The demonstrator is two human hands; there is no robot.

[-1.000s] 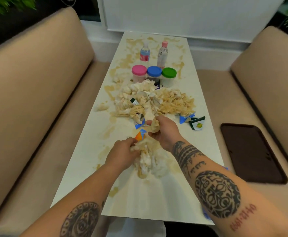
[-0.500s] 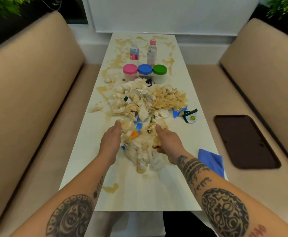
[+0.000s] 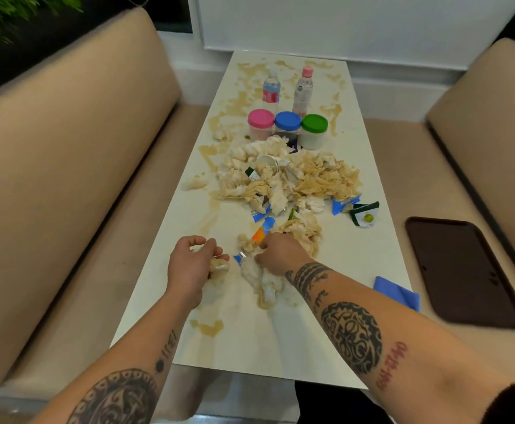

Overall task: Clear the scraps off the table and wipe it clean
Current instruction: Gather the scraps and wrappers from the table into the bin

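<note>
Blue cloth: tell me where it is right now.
In the head view, the blue cloth lies at the table's right edge, near the right forearm, between the scraps and the dark tray on the seat.

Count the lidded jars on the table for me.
3, in a row beyond the scrap pile: pink-lidded jar left, blue-lidded jar middle, green-lidded jar right. The pile could hide more.

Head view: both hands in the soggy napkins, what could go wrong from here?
1. Raking the wet napkin pile toward the near edge may smear the brown spills wider.
2. The left hand grips only a small wad; bits could drop.
3. The blue cloth overhangs the table edge and might slip off.
</note>
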